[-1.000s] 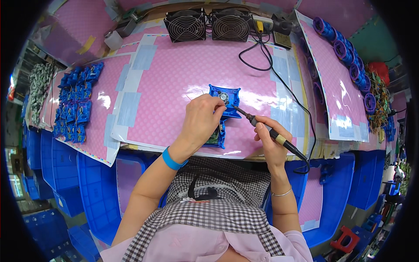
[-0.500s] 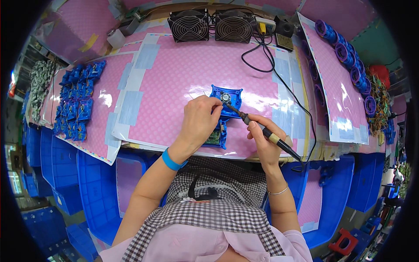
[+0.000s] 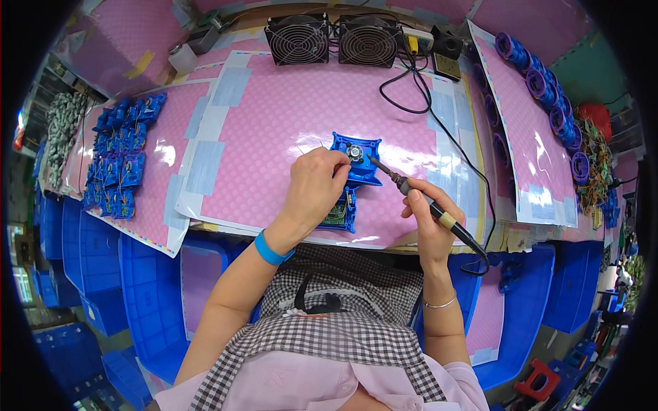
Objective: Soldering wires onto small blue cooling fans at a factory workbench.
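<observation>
On the pink patterned sheet lies a blue plastic housing (image 3: pixel 373 152) with a round speaker-like part (image 3: pixel 354 153) set in it. Just nearer to me sits another blue housing piece with a green circuit board (image 3: pixel 336 214). My left hand (image 3: pixel 317 179) is closed at the left edge of the upper housing, its fingertips pinched; whatever is between them is too small to make out. In my right hand (image 3: pixel 433 214), gripped like a pen, is a soldering iron (image 3: pixel 445 219). Its tip points at the housing, just right of the round part, apparently a little above it.
Two black fans (image 3: pixel 298 41) stand at the back. Right of them are a yellow-plugged unit (image 3: pixel 413 45) and a soldering stand (image 3: pixel 447 65); the iron's black cord (image 3: pixel 473 164) loops down the right side. Rows of blue housings (image 3: pixel 116 157) lie left, purple-ringed parts (image 3: pixel 538 82) right. Blue bins (image 3: pixel 151 308) sit below.
My right hand has drawn the soldering iron back to the right, so its tip has come away from the round part. My left hand has stayed almost in place.
</observation>
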